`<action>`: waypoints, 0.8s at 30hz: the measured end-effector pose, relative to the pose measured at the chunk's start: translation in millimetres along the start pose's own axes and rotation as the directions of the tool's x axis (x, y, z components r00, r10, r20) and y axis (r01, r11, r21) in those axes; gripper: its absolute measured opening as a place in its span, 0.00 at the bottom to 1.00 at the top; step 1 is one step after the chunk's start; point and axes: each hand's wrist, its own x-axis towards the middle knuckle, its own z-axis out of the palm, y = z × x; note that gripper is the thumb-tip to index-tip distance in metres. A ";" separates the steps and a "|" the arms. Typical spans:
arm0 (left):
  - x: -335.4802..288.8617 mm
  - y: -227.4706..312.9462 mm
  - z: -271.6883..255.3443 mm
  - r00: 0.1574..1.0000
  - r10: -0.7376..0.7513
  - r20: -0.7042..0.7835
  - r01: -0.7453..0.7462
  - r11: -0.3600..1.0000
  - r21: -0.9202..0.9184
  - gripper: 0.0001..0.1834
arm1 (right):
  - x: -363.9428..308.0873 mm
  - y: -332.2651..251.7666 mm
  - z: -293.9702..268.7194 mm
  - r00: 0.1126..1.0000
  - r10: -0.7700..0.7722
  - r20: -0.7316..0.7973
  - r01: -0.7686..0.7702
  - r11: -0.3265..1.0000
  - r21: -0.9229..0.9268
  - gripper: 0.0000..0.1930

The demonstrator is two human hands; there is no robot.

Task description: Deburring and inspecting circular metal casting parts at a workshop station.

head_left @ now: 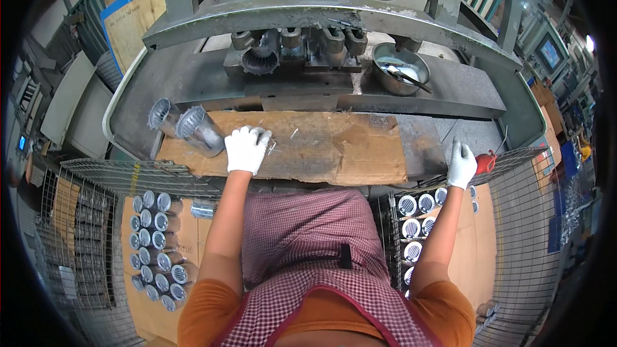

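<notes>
My left hand [246, 149] lies flat on the cardboard [334, 148], holding nothing — metal cylinders [193, 130] just beside; right hand [461, 164] covers a red knob [485, 162], grip unclear.

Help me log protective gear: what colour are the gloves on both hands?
White fabric gloves on the left hand and right hand, clearest in the head view.

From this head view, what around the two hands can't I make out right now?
- Right hand: its palm faces away, so whether it grips the red object beside it or only the wire basket rim is unclear.
- Left hand: the thin slivers by its fingers on the cardboard sheet are too small to identify.
- Finned metal cylinders at right: partly hidden behind the right forearm.
</notes>
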 end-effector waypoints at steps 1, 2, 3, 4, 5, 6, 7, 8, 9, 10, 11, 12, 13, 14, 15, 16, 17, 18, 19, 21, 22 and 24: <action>-0.7 -1.2 3.0 1.000 0.003 -0.028 -0.003 1.000 -0.006 0.20 | -0.7 -1.6 0.2 1.000 0.002 0.001 -0.002 1.000 -0.002 0.18; 0.0 -2.0 6.4 1.000 0.002 -0.031 -0.002 1.000 -0.006 0.20 | -0.6 -3.0 0.5 1.000 0.004 0.002 -0.004 1.000 -0.003 0.19; -0.8 -1.2 8.9 0.974 0.024 -0.225 -0.026 1.000 -0.005 0.20 | -1.1 -3.1 -0.8 1.000 0.003 0.001 -0.003 1.000 -0.003 0.19; -0.9 -0.3 10.0 0.910 0.044 -0.411 -0.048 0.999 0.001 0.19 | -1.1 -3.3 -2.0 1.000 0.005 0.003 -0.005 1.000 -0.017 0.17; -0.4 0.9 9.8 0.909 0.044 -0.414 -0.048 0.999 0.000 0.19 | -0.5 -4.3 -3.0 1.000 0.007 0.003 -0.007 1.000 -0.030 0.15; -0.3 4.3 6.2 0.902 0.069 -0.426 -0.071 0.997 0.012 0.19 | -0.6 -6.1 -4.2 1.000 0.007 0.001 -0.007 1.000 -0.030 0.15; 0.3 6.2 3.6 0.894 0.094 -0.438 -0.094 0.995 0.023 0.20 | -0.1 -9.9 -5.2 0.985 -0.154 -0.079 0.138 0.973 -0.184 0.12; -0.3 5.4 4.3 0.892 0.097 -0.441 -0.097 0.995 0.023 0.20 | 0.5 -15.4 -6.4 0.938 -0.321 -0.132 0.261 0.903 -0.343 0.10; -1.4 1.6 6.3 0.954 0.089 -0.287 -0.087 0.996 0.021 0.20 | -1.5 -33.0 -5.8 0.937 -0.320 -0.138 0.260 0.906 -0.335 0.10; -1.6 -1.2 6.8 0.989 0.072 -0.127 -0.070 0.997 0.025 0.20 | -5.0 -61.4 -4.2 0.872 -0.468 -0.146 0.381 0.835 -0.397 0.08; -1.3 0.3 5.8 0.988 0.074 -0.137 -0.072 0.997 0.024 0.20 | -7.7 -84.5 -2.5 0.783 -0.604 -0.146 0.482 0.739 -0.471 0.07; -2.0 2.1 4.6 0.988 0.070 -0.139 -0.068 0.998 0.019 0.20 | -7.6 -96.1 6.3 0.842 -0.538 -0.027 0.525 0.831 -0.182 0.07; -2.8 2.8 2.3 0.988 0.066 -0.141 -0.065 0.998 0.013 0.19 | -5.5 -110.8 15.1 0.861 -0.497 0.112 0.485 0.867 0.117 0.07; -3.4 -0.4 4.9 0.984 0.081 -0.161 -0.078 0.997 0.021 0.19 | -4.2 -135.6 25.7 0.808 -0.564 0.169 0.531 0.822 0.205 0.07; -3.1 -0.8 6.2 0.982 0.085 -0.169 -0.083 0.996 0.020 0.19 | -0.5 -162.9 38.4 0.746 -0.630 0.217 0.567 0.771 0.290 0.07; -1.8 0.9 7.3 0.982 0.094 -0.167 -0.093 0.996 0.015 0.19 | 7.0 -185.4 53.1 0.706 -0.662 0.249 0.591 0.746 0.307 0.07; -2.3 1.4 7.1 0.982 0.098 -0.161 -0.097 0.995 0.015 0.19 | 14.8 -205.7 71.1 0.662 -0.693 0.283 0.610 0.719 0.332 0.08; -2.4 3.5 3.5 0.984 0.094 -0.153 -0.092 0.996 0.022 0.18 | 23.6 -225.6 89.6 0.661 -0.696 0.280 0.641 0.718 0.271 0.10; -3.2 1.5 3.2 0.983 0.090 -0.160 -0.087 0.996 0.026 0.18 | 31.2 -245.5 108.7 0.657 -0.701 0.279 0.669 0.712 0.215 0.13; -6.6 -6.6 4.5 0.985 0.074 -0.154 -0.073 0.997 0.009 0.18 | 41.3 -285.9 132.3 0.638 -0.682 0.358 0.697 0.709 0.109 0.18; -3.9 -6.3 7.8 0.985 0.075 -0.157 -0.079 0.997 -0.022 0.19 | 54.0 -287.8 149.0 0.640 -0.684 0.350 0.700 0.707 0.104 0.18; -1.8 -2.6 10.2 0.979 0.092 -0.184 -0.099 0.994 -0.034 0.18 | 66.7 -288.7 176.1 0.648 -0.604 0.464 0.639 0.762 0.100 0.22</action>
